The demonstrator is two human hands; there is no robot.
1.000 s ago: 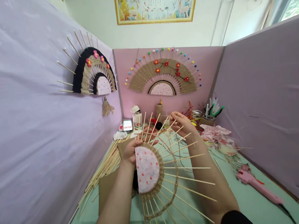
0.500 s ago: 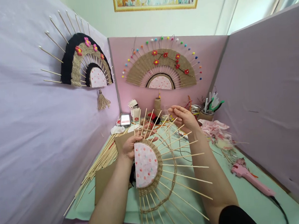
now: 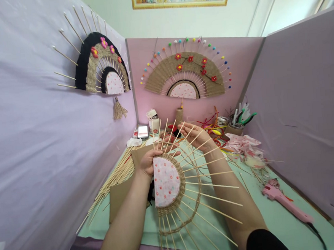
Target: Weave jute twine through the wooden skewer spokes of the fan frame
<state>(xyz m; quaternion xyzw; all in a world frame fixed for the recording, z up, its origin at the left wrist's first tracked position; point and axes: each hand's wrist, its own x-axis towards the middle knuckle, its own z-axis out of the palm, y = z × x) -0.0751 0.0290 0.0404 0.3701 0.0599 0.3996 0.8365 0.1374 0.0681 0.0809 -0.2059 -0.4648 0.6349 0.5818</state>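
I hold a half-made fan [image 3: 174, 185] upright over the table: a pink flowered half-disc ringed with woven jute, with several thin bamboo sticks fanning out. My left hand [image 3: 149, 161] grips the fan at the flat edge of the pink half-disc. Behind the upper sticks, my right hand [image 3: 198, 136] has its fingers pinched together among the stick tips, apparently on a thin strand of jute cord that I cannot see clearly.
Loose bamboo sticks [image 3: 113, 182] and brown cardboard [image 3: 119, 198] lie at left on the green mat [image 3: 271, 220]. A pink glue gun [image 3: 285, 204] lies at right. Fabric scraps [image 3: 242, 144], a tool cup [image 3: 233, 128] and jars stand at the back. Two finished fans [image 3: 188, 77] hang on the walls.
My right hand has moved slightly left and lower among the stick tips. The fan stays in my left hand; my view has shifted a little.
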